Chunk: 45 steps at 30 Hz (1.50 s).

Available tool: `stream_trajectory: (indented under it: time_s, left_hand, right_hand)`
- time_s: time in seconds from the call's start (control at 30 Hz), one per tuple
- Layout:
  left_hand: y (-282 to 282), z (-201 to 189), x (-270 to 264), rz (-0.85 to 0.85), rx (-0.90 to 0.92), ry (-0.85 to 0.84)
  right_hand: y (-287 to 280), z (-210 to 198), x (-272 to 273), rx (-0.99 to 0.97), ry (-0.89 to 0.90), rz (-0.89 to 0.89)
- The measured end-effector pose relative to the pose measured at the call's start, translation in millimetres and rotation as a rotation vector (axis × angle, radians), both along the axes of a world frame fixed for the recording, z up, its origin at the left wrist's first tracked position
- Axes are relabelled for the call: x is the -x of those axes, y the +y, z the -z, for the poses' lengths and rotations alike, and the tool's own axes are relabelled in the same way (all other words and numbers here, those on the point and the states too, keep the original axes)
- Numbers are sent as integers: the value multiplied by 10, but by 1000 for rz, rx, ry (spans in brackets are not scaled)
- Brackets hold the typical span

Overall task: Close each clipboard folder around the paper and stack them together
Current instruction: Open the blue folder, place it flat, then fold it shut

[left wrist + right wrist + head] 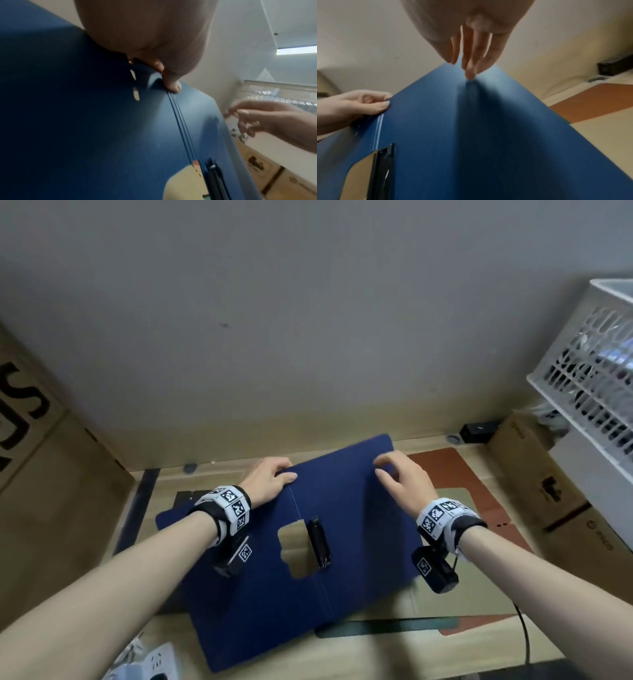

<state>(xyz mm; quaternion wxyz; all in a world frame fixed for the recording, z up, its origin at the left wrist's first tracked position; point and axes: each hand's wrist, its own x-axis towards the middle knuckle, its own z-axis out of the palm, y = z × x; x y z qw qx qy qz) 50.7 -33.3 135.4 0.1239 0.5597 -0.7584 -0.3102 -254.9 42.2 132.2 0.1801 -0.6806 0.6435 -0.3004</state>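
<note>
We pinch the blue folder (pixel 349 508) at its far spine with our left hand (pixel 269 479), right hand (pixel 399 477) spread above it, mid-desk (pixel 534 642); brown folder (pixel 445 463) still unstacked at right.

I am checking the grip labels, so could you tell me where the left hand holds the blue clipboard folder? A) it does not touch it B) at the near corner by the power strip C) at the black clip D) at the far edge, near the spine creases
D: the left hand pinches the far edge of the blue clipboard folder by the spine creases, well away from the black clip.
</note>
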Motion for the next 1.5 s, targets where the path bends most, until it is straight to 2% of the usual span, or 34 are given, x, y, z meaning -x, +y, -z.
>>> stream_trajectory:
  time_s: [0.07,0.23,0.3,0.4,0.5,0.6,0.7,0.83,0.9,1.03,1.17,1.23,1.33,1.5]
  left_hand:
    - [54,32,84,93,-41,-81]
    - [148,250,157,177,-32,-199]
    - [157,359,132,157,-19,-230]
    - [129,544,53,15,90,-187]
    - [49,835,-169,2,192,-187]
    - [13,1170,-512,-31,107,-202]
    - [80,1497,-805,-80,-69,-225]
    - [243,1873,-1068,-56,-289,-308]
    - [328,2004,-1127,-8,-304,-362]
    - [401,2103,-1106,27,-220,-447]
    - [384,2088,-1084,15,-214,-436]
    - [375,2064,-1107,-29,-234,-361]
    - [425,2012,-1187,-214,-198,-236]
    - [662,1942,-1348,-471,-248,-262]
  right_hand:
    - [-27,10,-144,41,44,-50]
    - [-115,352,-461,-215,230,-112]
    - [-143,529,-527,-253,181,-64]
    - [-231,756,-645,-257,48,4]
    - [-390,981,-727,-313,97,22]
    - [-564,1213,-755,-415,163,53]
    - [-716,1447,-809,-547,195,69]
    - [-858,1713,-882,-662,221,80]
    - [-885,1833,-892,-694,234,81]
    - [-843,1976,-885,-677,188,94]
    - [-744,1965,-884,-589,167,74]
    - [-666,1938,-859,-557,163,43]
    - [-482,1908,-790,-558,167,-2]
    - [-56,1877,-645,-563,227,-59]
